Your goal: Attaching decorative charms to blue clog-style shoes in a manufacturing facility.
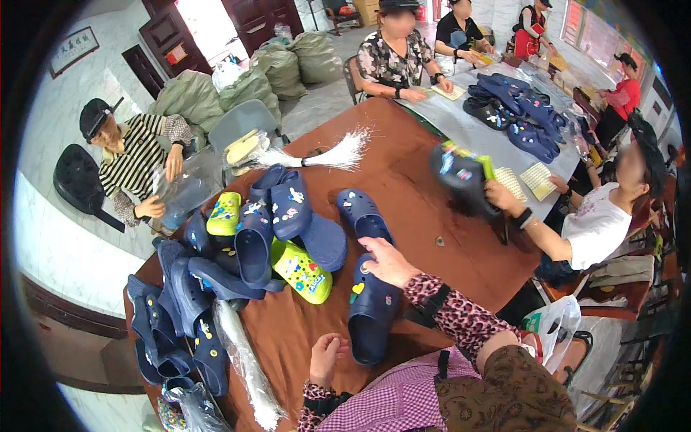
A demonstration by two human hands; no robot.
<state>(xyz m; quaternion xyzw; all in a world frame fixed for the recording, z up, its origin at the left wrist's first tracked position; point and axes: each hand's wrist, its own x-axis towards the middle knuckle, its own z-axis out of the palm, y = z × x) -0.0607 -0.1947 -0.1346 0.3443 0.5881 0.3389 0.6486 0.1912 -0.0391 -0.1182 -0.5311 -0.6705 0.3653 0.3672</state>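
Two navy clogs lie end to end before me on the brown cloth. My right hand (392,263) rests where they meet, fingers spread, between the far clog (354,203) and the toe of the near clog (373,306), which carries small charms. Close to the near clog's heel, my left hand (327,358) hovers with loosely bent fingers and nothing in it. A heap of navy clogs (253,245) lies to the left, with a lime-green clog (306,272) covered in charms at its near side and another lime-green clog (224,214) farther back.
White ties lie in a wrapped bundle (241,360) and a loose bundle (327,155). At right, a person in white holds a dark clog (461,180). A person in stripes handles a clear bag (188,191). More clogs (517,108) cover a grey table behind; sacks (187,101) stand beyond.
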